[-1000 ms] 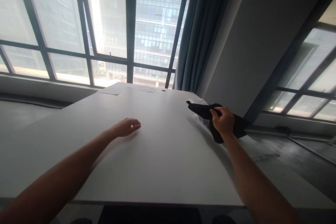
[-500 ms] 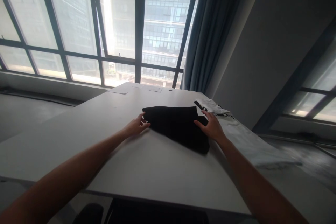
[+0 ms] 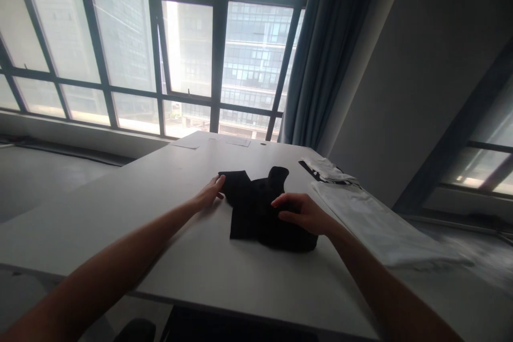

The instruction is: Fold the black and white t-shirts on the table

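Observation:
A black cloth garment [image 3: 260,214], partly folded and rumpled, lies on the white table [image 3: 192,272]. A flap stands out at its upper left and another piece rises at its upper right. My left hand [image 3: 210,193] is at the upper left corner, its fingertips closed on the fabric edge. Over the garment's right part is my right hand [image 3: 302,211], fingers bent and thumb apart, with no fabric visibly gripped between them. Dark cloth and low light hide the finer folds.
To the right lies a long white cloth [image 3: 372,224], with a smaller black-and-white bundle [image 3: 332,171] behind it. Paper sheets [image 3: 238,141] rest at the table's far end. Beyond stand large windows [image 3: 256,59] and a blue curtain [image 3: 320,59].
The garment has gone from a wide, spread shape to a more bunched one, reaching nearer to me. My right hand has moved left and slightly down; my left stays at the upper left corner.

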Demonstrator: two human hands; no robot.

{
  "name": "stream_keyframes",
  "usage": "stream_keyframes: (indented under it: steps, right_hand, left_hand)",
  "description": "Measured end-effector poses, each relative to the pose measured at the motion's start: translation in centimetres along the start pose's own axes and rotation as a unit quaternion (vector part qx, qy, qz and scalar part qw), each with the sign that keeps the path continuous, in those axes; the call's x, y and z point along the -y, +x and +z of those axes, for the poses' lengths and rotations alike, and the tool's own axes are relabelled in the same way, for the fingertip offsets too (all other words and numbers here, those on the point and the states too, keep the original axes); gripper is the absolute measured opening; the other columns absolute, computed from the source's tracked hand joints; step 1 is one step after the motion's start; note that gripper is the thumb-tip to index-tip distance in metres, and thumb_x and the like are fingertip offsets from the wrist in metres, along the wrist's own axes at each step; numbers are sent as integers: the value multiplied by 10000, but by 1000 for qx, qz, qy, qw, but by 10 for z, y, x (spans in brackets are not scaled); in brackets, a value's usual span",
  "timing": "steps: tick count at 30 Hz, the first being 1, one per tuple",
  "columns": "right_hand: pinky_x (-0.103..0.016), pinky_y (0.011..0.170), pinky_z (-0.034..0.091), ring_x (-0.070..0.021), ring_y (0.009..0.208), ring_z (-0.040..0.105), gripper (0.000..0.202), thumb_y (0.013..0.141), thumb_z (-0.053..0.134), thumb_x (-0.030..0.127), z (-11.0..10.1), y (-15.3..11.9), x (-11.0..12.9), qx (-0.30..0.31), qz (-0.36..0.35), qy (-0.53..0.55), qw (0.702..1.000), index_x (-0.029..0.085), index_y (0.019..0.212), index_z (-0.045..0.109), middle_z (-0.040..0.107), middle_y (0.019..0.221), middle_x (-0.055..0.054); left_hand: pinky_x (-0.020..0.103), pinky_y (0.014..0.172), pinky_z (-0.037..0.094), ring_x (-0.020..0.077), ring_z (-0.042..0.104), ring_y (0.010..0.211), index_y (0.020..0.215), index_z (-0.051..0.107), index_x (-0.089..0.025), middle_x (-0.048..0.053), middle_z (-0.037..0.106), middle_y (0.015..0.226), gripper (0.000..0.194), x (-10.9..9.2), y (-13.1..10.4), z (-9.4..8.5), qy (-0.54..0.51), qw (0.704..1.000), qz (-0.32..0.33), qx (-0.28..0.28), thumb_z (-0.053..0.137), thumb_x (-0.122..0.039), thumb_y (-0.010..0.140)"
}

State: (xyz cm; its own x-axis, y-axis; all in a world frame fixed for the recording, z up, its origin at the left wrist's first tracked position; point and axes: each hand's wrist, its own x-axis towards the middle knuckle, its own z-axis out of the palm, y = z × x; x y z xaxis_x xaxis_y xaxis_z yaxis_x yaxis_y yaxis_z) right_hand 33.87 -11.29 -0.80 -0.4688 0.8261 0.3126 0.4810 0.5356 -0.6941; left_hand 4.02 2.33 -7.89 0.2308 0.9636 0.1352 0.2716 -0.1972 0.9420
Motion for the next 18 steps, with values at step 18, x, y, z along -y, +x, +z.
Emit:
stream_keyframes:
  steps: [18]
  right_hand:
    - [-375, 771, 503, -231, 797, 624, 235, 813, 537, 356, -90, -26, -96, -431, 128, -252, 857, 186, 968, 586, 680, 929, -120]
  left_hand:
    - [288, 791, 490, 181, 587, 953, 1072, 553, -109, 72, 665, 1000, 278, -5, 27, -107, -79, 901, 158, -397, 471, -250, 846]
